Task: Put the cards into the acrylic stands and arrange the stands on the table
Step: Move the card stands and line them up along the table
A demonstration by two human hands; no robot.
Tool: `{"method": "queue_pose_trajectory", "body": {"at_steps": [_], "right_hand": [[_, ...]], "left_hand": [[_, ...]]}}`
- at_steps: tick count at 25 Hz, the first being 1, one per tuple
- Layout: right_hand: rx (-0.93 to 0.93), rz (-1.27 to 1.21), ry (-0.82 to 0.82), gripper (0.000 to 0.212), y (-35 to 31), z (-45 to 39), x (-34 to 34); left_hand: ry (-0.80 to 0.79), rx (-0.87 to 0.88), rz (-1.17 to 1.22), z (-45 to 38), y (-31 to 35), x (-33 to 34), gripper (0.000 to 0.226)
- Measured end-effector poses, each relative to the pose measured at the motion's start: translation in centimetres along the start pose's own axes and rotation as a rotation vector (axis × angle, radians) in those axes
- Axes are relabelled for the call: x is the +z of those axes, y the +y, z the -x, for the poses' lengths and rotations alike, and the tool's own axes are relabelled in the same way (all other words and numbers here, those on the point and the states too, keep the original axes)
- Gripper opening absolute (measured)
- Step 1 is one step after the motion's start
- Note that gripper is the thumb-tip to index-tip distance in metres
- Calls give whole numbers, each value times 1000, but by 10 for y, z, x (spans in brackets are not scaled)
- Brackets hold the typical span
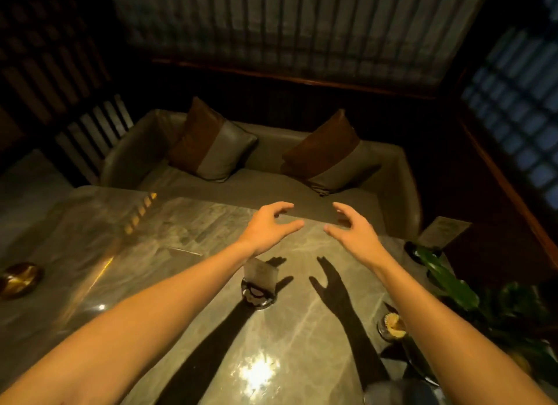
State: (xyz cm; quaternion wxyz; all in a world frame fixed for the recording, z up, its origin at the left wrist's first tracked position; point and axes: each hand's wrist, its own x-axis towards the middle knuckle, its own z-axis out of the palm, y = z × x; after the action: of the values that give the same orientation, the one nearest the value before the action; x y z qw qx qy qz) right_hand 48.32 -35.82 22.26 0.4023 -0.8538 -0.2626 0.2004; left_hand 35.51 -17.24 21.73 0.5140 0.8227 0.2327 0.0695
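Grey veined marble table (169, 253): a clear acrylic stand on a round dark base (260, 285), card in it, stands mid-table, partly under the left forearm. Beyond it, toward the far edge, left hand (268, 228) and right hand (351, 232) hover apart, fingers spread and curled, gripping nothing. Past the far edge sits a grey sofa (271, 181) with two brown-and-grey cushions (211, 145).

stand (260, 281): top corner behind left forearm | card print: unreadable | plant (453, 287): cut by right edge
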Motion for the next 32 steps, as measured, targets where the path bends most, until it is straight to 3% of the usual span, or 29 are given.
{"method": "queue_pose_trajectory", "body": {"at_steps": [6,11,17,22,27,32], "right_hand": [[57,-80,-98,87,-8,28,101],[149,-141,-136,81,1,41,151],[279,-137,-140,42,37,43,193],[296,-182,-149,39,55,37,216],[353,-240,-53,10,67,28,216],[323,-265,-88,25,59,27,169]], "left_hand": [[112,-128,42,38,-77,-23,85],[92,-264,96,50,-143,-12,92],[-8,-242,77,55,-190,5,67],[-28,-254,91,45,-210,12,53],[25,-280,103,31,-217,17,18],[25,-237,117,25,-174,23,11]]}}
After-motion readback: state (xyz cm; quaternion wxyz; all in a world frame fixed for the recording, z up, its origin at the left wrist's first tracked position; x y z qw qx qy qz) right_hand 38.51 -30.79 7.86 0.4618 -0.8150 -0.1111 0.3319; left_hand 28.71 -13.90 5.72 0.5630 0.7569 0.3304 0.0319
